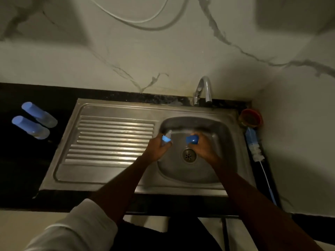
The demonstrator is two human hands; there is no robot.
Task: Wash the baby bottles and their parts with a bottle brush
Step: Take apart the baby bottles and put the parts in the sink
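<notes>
- Now, mid-frame over the sink [213, 171], your left hand [159, 147] curls around a bottle [167, 138].
- Your right hand [201, 146] curls around a blue cap [192, 139].
- At right edge, the brush [254, 147] lies on the surface [27, 169].
- At left, two bottles [34, 122] lie.

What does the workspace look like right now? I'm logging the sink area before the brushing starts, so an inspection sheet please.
Surface: steel sink with ribbed drainboard, set in a dark counter.
Job's things: two capped bottles on the counter, left; bottle brush lying right of the basin.
Clutter: red container by the corner.
Hands: left hand holds a bottle with a blue ring; right hand holds a blue cap, both over the basin.
Cables: white cable on the wall.
Surroundings: marble-look wall; tap, no water seen running.
</notes>
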